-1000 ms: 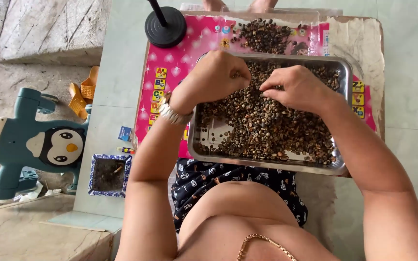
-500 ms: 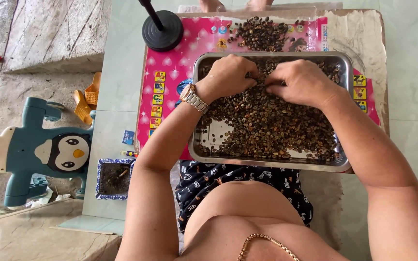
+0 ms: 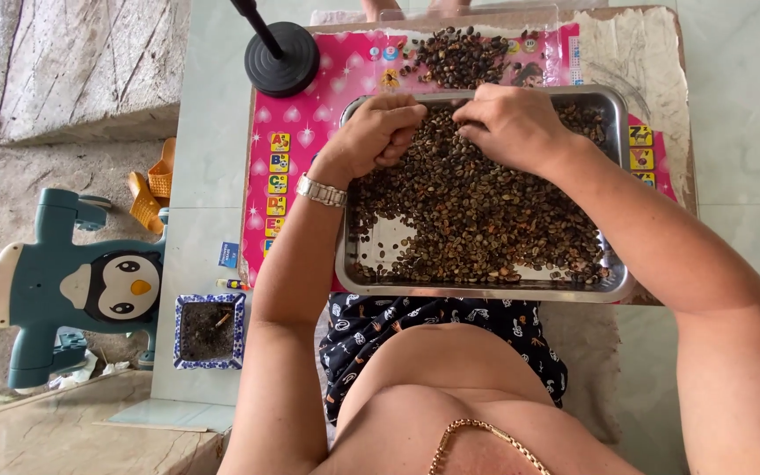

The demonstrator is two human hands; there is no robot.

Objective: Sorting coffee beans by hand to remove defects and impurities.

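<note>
Beans (image 3: 477,220) heaped at the steel tray's far rim (image 3: 613,97) — left hand (image 3: 376,132) fisted, right hand (image 3: 507,123) curled, contents hidden; any scoop could spill them onto the pink mat (image 3: 310,114).

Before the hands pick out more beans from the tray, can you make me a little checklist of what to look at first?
1. Metal tray sits flat on the pink mat: ok.
2. Beans inside the tray: ok, many are left, with a bare patch at the near left corner.
3. Left hand over the tray's far edge, fingers curled: ok; whether it holds beans, cannot tell.
4. Right hand on the beans at the far side: ok; what its fingertips pinch, cannot tell.
5. Pile of sorted beans on the mat beyond the tray, apart from it: ok.
6. Black round stand base clear of both hands: ok.
</note>
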